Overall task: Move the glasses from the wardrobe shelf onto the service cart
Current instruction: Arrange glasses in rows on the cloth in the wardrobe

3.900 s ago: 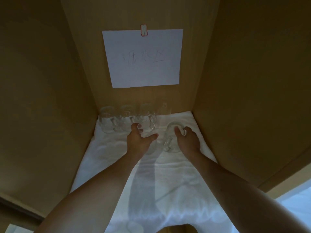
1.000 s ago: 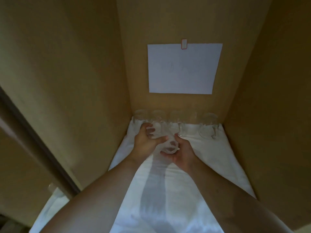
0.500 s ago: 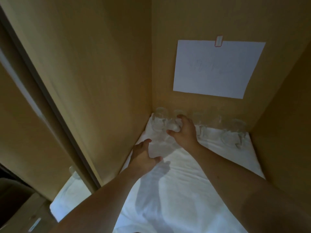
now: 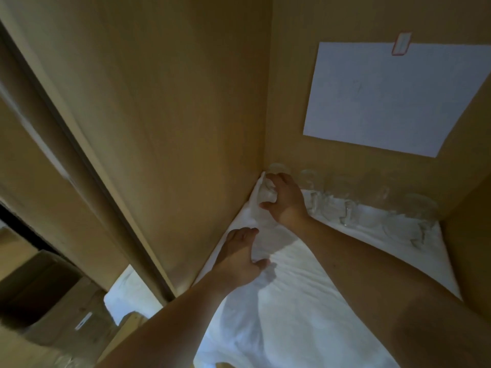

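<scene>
From the head view, the right hand [image 4: 285, 201] has slid along the back row since half a second ago: it was on the second glass from the corner, and now its fingers curl round the corner glass [image 4: 268, 191], hard against the left wall [image 4: 172, 115]. The left hand [image 4: 240, 257] has barely shifted; it lies spread, palm down on the white cloth [image 4: 305, 301] lining the shelf, holding nothing. The camera has swung further left, so more of the wardrobe's door frame [image 4: 87, 166] shows.

The other glasses [image 4: 345, 203] stand in a row along the back wall, on the cloth, reaching to the right corner; they are clear and blurred in the dim light, so their count looks like four or five. A white sheet [image 4: 390, 96] hangs above them under a red-edged clip [image 4: 401, 43]. The right forearm crosses the shelf in front of the row. Outside, lower left, sit a brown box [image 4: 53, 288] and a bit of white cloth.
</scene>
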The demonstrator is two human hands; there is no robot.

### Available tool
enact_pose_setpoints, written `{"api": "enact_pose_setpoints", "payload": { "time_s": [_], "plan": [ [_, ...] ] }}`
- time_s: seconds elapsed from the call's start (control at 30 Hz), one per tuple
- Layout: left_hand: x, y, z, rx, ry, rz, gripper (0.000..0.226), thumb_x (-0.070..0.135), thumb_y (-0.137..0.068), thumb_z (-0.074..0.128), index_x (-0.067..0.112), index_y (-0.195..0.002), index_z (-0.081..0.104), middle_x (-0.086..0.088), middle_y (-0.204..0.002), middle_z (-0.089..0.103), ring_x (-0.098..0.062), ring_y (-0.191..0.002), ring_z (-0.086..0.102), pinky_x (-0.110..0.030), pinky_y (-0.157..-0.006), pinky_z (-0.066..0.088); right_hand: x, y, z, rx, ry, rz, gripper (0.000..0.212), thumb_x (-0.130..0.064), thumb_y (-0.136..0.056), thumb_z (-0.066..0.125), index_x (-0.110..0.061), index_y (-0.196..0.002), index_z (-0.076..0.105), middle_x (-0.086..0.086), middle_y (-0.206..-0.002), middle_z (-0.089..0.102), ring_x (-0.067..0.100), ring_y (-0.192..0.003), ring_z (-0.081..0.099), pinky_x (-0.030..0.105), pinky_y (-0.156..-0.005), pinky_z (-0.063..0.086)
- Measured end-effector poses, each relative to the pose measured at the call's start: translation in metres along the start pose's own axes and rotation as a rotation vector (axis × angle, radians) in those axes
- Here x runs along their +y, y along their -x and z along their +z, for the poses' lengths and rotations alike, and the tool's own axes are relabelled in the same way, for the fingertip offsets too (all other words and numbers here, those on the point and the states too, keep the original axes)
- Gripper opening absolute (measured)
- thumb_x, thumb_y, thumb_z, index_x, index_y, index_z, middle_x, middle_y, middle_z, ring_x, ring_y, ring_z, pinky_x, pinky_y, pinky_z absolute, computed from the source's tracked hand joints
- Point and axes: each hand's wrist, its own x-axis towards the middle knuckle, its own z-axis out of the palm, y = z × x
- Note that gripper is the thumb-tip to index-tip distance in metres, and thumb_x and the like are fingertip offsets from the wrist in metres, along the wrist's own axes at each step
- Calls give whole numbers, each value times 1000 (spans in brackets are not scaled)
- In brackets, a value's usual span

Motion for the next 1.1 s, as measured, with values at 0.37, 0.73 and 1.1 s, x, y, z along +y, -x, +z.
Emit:
{"api": "enact_pose_setpoints", "payload": {
  "time_s": [0.37,0.73,1.1],
  "plan": [
    [-2,-4,0,1,29,-30,85,58,-88,67,21,-156,32,2,-157,36,-18,-145,28,-26,-119,22,-4,0,4,-109,28,-37,97,-27,-78,86,-24,-158,31,10,-167,18,33,-147,32,41,-114,37],
    [22,-15,-21,13,25,63,84,56,-85,69,20,-153,37,-1,-151,45,-21,-139,40,-30,-114,34,7,58,-35,25,114,178,91,-36,-77,84,-19,-154,37,11,-155,40,34,-138,44,45,-108,44],
    [59,-7,-43,-11,-27,293,77,50,-88,68,17,-151,38,-7,-152,43,-31,-141,36,-40,-112,36,3,159,-77,65,315,414,86,-51,-89,70,-30,-159,25,7,-167,20,36,-148,24,49,-116,33]
  ]
}}
